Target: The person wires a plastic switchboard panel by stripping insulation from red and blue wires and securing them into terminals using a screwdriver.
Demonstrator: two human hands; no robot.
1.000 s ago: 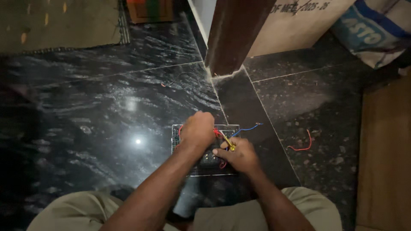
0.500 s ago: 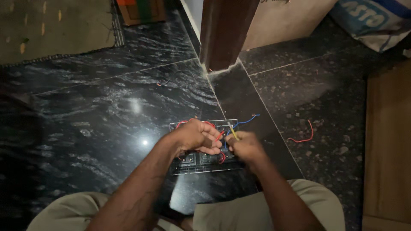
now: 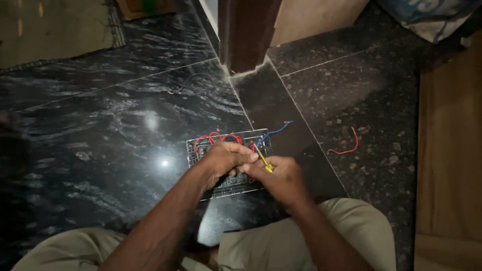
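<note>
Seen from above, seated on a dark polished stone floor (image 3: 100,125): left hand (image 3: 223,159) and right hand (image 3: 281,178) brought together, touching, over a grey switch panel (image 3: 203,146) lying flat on the floor between the knees. Left fingers curled down onto the panel's middle, closed on the wiring there, though exactly what they pinch cannot be told. Right hand clamped on a yellow-handled screwdriver (image 3: 263,161), tip angled up-left into the panel. Red wire loops (image 3: 213,136) arching over the panel's far edge; a blue wire (image 3: 278,129) trailing off its top right corner. A loose red wire scrap (image 3: 346,145) lying well apart to the right. Dark wooden door post (image 3: 246,30) standing beyond, woven mat (image 3: 55,30) at top left
</note>
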